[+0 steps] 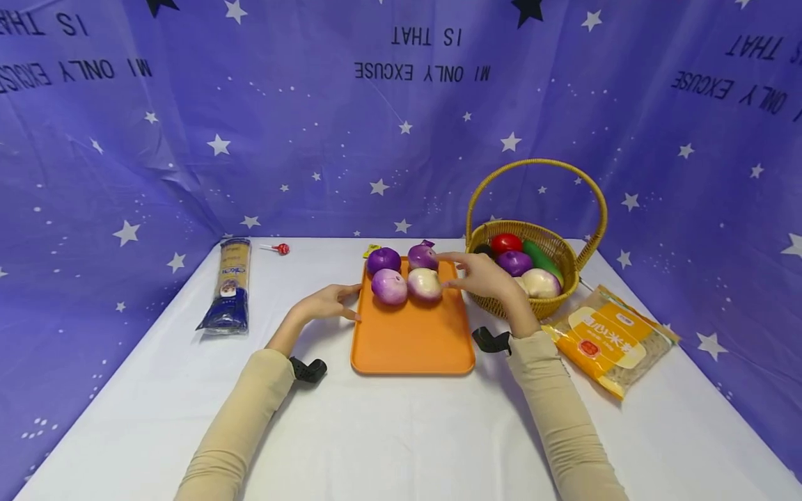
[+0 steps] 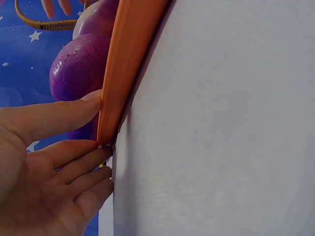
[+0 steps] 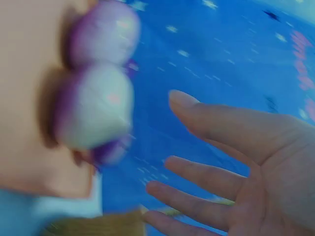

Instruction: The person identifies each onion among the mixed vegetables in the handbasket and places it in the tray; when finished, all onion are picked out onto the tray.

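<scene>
An orange tray [image 1: 413, 341] lies on the table, with several glossy round onion-like vegetables grouped at its far end. Among them are a dark purple onion [image 1: 383, 261], a purple-and-white onion [image 1: 390, 287], a pale onion [image 1: 425, 285] and a pinkish-purple onion [image 1: 422, 257]. Against the tray's left rim, my left hand [image 1: 326, 302] rests its thumb and fingertips, fingers fairly straight, as the left wrist view shows. My right hand [image 1: 481, 274] hovers just right of the pale onion, fingers spread and holding nothing; the right wrist view has a gap between hand and onions.
A handled wicker basket [image 1: 545, 306] of vegetables stands right of the tray, behind a yellow grain bag [image 1: 610, 341]. On the far left lie a blue-and-yellow noodle-like packet [image 1: 232, 285] and a red lollipop [image 1: 283, 248]. A yellow wrapper [image 1: 371, 250] sits behind the tray.
</scene>
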`<state>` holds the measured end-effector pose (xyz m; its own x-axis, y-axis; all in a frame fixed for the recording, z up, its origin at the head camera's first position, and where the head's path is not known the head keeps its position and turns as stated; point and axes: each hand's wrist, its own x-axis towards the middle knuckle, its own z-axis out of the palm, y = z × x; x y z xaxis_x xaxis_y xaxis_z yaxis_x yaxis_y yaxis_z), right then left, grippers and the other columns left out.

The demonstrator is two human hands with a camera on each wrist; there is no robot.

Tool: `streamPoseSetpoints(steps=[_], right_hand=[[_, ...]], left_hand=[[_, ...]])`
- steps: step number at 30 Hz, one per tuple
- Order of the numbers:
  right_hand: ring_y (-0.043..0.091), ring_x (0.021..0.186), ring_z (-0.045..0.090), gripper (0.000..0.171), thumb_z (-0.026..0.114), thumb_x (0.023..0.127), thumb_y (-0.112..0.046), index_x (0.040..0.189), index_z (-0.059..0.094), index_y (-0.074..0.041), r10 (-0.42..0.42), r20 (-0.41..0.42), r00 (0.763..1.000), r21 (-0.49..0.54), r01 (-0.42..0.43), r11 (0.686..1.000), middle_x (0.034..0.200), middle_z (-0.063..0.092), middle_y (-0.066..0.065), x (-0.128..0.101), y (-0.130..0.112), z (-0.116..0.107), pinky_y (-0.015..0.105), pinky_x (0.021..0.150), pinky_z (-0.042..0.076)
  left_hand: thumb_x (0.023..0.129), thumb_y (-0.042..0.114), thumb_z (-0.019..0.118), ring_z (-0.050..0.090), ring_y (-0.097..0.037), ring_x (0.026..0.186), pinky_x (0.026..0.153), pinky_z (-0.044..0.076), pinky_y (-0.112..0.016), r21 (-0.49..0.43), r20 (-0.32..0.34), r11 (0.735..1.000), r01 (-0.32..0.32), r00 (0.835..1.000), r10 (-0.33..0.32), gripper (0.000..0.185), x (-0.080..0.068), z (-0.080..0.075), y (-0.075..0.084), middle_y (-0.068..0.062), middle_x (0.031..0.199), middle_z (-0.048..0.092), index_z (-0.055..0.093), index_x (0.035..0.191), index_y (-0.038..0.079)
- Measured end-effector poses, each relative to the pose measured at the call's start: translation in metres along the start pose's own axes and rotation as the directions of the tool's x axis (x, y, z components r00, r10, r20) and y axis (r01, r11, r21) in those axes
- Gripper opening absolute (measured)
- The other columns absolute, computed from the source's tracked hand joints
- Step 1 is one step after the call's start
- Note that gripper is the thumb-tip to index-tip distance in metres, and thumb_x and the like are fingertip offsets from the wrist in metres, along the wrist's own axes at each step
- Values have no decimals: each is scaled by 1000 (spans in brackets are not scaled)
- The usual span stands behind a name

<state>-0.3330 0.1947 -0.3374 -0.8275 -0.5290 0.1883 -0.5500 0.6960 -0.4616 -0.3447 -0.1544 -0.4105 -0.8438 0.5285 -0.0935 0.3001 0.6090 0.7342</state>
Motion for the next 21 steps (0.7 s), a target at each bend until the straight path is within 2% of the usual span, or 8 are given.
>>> streamPoseSetpoints(steps=[4,7,10,13,17,21], right_hand=[[41,113,56,59,74,86,-18,140,51,-10,40,4,999,21,-40,999,129,58,20,-16,4,-26,53,93,48],[39,111,57,60,74,86,-18,141,50,-9,96,9,995,-1,-96,995,135,54,19,-28,11,-39,53,95,46],[36,105,59,60,74,86,-19,140,51,-9,151,4,988,-35,-151,988,131,58,19,-37,20,-49,51,93,47],[38,111,58,58,74,85,-19,137,53,-6,207,2,978,-36,-207,978,125,61,22,-44,28,-54,52,96,45],[41,118,53,56,74,86,-21,135,54,-3,247,29,969,-25,-247,969,128,59,23,-48,38,-56,54,100,41],[42,116,52,50,72,87,-19,130,58,-1,234,54,971,-52,-231,972,127,59,22,-50,45,-56,54,102,39]], left_hand=[[82,19,75,30,-39,138,113,25,-50,-1,-1,1000,1,1000,-1,81,-1,0,1,-26,149,33,31,147,-4],[82,18,75,29,-39,138,113,24,-50,0,0,1000,5,1000,-5,81,0,-1,0,-25,149,33,31,147,-4],[83,18,74,28,-40,138,114,23,-50,-5,-1,1000,2,1000,-2,81,2,-1,-3,-26,149,32,31,147,-5],[83,17,74,27,-41,139,114,22,-51,-18,1,1000,-4,1000,4,81,3,0,-5,-26,150,31,30,147,-7],[83,17,74,26,-41,139,114,22,-51,-25,7,1000,-5,1000,5,81,2,0,-4,-26,150,30,29,147,-7],[84,16,73,27,-40,139,114,22,-49,-16,10,1000,-4,1000,4,80,0,0,0,-26,150,30,29,147,-7]])
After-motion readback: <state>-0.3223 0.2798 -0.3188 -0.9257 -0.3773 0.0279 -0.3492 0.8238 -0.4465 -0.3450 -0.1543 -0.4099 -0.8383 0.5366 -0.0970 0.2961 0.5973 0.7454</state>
